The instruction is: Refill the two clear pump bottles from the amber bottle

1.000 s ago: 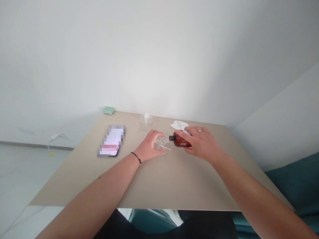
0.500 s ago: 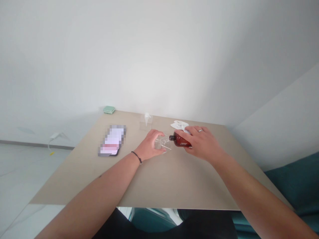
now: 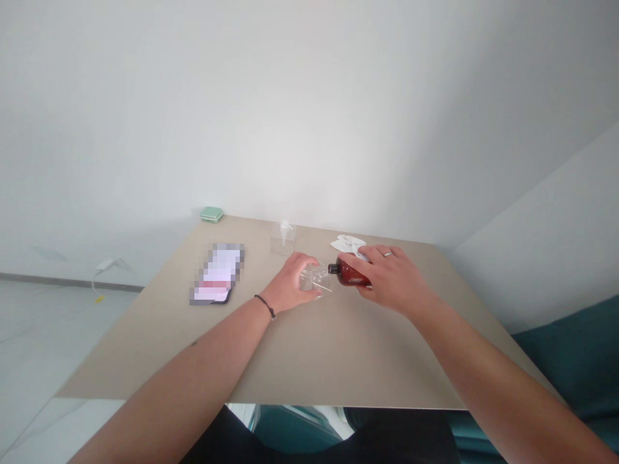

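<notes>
Amber bottle (image 3: 353, 272), tilted well over, sits in the right hand (image 3: 391, 277), whose grip is wrapped round its body; the neck points to nine o'clock, just at the clear container (image 3: 307, 281). The left hand (image 3: 293, 283) has its grip curled about that container, over the middle of the bench (image 3: 338, 354). No cap shows on the neck, so uncapping looks done and tipping reached. Whether liquid runs, or how much has passed, I cannot tell; neither vessel is yet released. White tissue (image 3: 349, 243) lies at twelve o'clock from the bottle.
</notes>
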A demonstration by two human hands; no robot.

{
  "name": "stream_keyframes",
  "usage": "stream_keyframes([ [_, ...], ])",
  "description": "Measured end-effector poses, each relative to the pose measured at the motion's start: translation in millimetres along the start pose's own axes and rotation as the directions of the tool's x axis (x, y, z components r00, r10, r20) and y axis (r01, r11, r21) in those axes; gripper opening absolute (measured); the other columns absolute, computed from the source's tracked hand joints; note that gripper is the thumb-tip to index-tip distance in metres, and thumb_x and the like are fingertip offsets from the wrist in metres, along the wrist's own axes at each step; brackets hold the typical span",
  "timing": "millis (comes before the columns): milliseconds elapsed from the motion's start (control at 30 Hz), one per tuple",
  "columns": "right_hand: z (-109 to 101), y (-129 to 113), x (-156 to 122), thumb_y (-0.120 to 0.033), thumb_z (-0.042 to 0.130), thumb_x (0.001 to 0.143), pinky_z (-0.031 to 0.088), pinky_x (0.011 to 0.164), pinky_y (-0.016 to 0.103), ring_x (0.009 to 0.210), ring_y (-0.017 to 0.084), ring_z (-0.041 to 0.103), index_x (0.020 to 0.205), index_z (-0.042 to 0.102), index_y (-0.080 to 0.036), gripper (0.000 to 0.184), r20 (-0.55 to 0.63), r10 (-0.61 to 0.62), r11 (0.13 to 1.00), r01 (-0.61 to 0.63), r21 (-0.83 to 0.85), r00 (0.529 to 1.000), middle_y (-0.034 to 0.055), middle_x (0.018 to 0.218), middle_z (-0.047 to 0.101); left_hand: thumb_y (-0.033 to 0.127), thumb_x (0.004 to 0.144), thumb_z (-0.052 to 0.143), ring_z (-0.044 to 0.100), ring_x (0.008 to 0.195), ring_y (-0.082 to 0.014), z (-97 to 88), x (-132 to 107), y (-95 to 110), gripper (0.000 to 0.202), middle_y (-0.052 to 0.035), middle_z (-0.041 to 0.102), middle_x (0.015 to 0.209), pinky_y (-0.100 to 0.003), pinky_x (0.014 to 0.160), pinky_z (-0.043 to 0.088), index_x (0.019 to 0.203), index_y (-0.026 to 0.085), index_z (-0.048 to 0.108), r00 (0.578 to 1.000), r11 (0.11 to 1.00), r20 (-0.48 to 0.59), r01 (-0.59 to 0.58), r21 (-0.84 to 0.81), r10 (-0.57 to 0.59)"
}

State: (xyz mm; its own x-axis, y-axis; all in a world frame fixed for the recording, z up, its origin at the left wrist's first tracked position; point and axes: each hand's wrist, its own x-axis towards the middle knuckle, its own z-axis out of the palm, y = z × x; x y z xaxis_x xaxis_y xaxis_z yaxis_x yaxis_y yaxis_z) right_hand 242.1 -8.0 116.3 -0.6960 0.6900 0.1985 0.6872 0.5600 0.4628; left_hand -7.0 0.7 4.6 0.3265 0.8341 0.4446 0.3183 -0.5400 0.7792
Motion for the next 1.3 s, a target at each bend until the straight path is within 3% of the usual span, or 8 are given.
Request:
stream_keyframes([
  [700, -1.0, 0.2, -0.1, -0.023, 0.065, 0.079, 0.034, 0.088, 0.039, 0.104, 0.029, 0.061, 0.143, 0.051, -0.033, 0.066, 0.003, 0.000, 1.000, 0.000, -0.004, 1.000, 0.0098, 0.124, 0.067, 0.020, 0.071, 0.082, 0.057, 0.113, -0.0251, 1.0, 0.6, -3.9, 0.057, -0.0069, 0.054, 0.119, -0.046, 0.104, 0.048, 0.120, 0.025, 0.055, 0.999, 1.000, -0.020, -0.029, 0.006, 0.029],
  [1300, 6.4, -2.2, -2.5, -0.026, 0.065, 0.081, 0.036, 0.093, 0.042, 0.108, 0.030, 0.061, 0.143, 0.051, -0.031, 0.064, 0.015, 0.066, 0.993, -0.067, 0.102, 0.998, 0.0103, 0.126, 0.066, 0.020, 0.072, 0.081, 0.056, 0.112, -0.0246, 0.4, 0.9, -2.4, 0.054, -0.0071, 0.054, 0.119, -0.045, 0.104, 0.047, 0.119, 0.024, 0.055, 0.999, 1.000, -0.019, -0.027, 0.008, 0.027],
])
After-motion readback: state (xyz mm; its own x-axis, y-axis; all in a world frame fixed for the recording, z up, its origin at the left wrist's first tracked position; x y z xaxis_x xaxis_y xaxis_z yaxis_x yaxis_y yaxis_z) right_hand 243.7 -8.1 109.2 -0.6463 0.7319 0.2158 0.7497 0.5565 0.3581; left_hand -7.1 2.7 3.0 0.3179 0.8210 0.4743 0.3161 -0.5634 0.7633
